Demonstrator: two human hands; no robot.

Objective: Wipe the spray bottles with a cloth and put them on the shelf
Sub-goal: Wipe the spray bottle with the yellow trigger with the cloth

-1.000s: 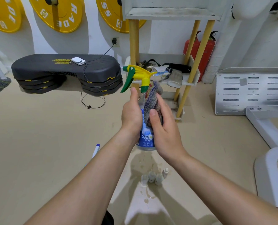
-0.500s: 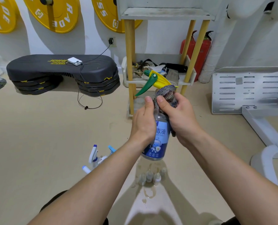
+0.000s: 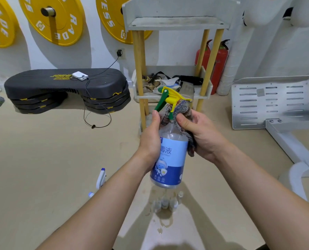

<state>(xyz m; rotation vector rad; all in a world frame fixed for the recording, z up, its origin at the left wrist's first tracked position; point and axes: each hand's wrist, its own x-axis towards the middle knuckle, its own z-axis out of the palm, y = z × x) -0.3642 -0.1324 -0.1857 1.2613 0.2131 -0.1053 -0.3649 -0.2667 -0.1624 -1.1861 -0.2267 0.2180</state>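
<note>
My left hand (image 3: 151, 139) grips a clear spray bottle (image 3: 170, 159) with a blue label and a yellow-and-green trigger head, held up over the floor. My right hand (image 3: 198, 134) holds a grey striped cloth (image 3: 183, 112) wrapped round the bottle's neck and shoulder. Behind them stands the wooden-legged shelf (image 3: 175, 24), its top board bare and its lower tray holding straps and rags. Another white-and-blue spray bottle (image 3: 100, 179) lies on the floor, partly hidden by my left forearm.
Several small bottles (image 3: 166, 202) stand on a wet patch of floor below the held bottle. A black step platform (image 3: 67, 87) with a cabled device sits at left. Red fire extinguishers (image 3: 220, 64) stand behind the shelf; a white machine frame (image 3: 283, 134) is at right.
The bottle has tilted and moved nearer the shelf. My right hand with the cloth has slid from the bottle's body up to its neck under the trigger head.
</note>
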